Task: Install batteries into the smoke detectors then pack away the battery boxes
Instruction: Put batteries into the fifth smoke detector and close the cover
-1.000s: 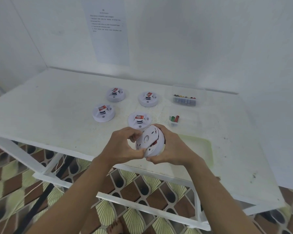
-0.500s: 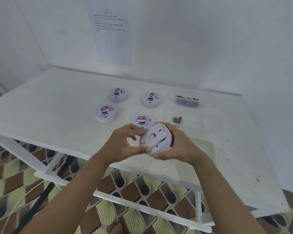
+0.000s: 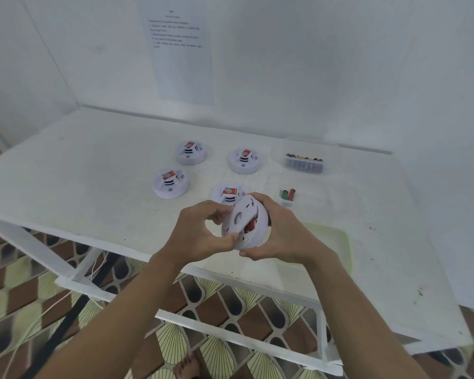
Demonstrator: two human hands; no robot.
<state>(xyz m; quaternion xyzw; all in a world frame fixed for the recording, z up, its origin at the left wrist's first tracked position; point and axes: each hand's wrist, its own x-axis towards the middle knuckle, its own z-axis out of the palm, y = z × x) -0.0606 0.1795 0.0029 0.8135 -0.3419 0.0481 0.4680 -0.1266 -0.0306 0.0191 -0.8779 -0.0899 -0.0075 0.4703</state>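
The left hand [image 3: 200, 231] and right hand [image 3: 281, 232] grip a half-opened smoke detector [image 3: 242, 221]. A clear battery box [image 3: 308, 147] holds a row of batteries [image 3: 304, 164]; a small tray [image 3: 286, 203] holds green and red cells [image 3: 288, 194].

The wall sheet's [image 3: 177, 47] print is too blurred to read.

The wall sheet [image 3: 180, 50] bears print too blurred to read.

Mid-bench sit four: back-left detector [image 3: 190, 153], back-right detector [image 3: 244, 160], front-left detector [image 3: 171, 183], front-right detector [image 3: 227, 193]. Right of them, the battery box [image 3: 304, 163] lies nearer the back edge, the battery tray [image 3: 287, 197] before it. A held detector [image 3: 244, 222] hangs near the front edge.
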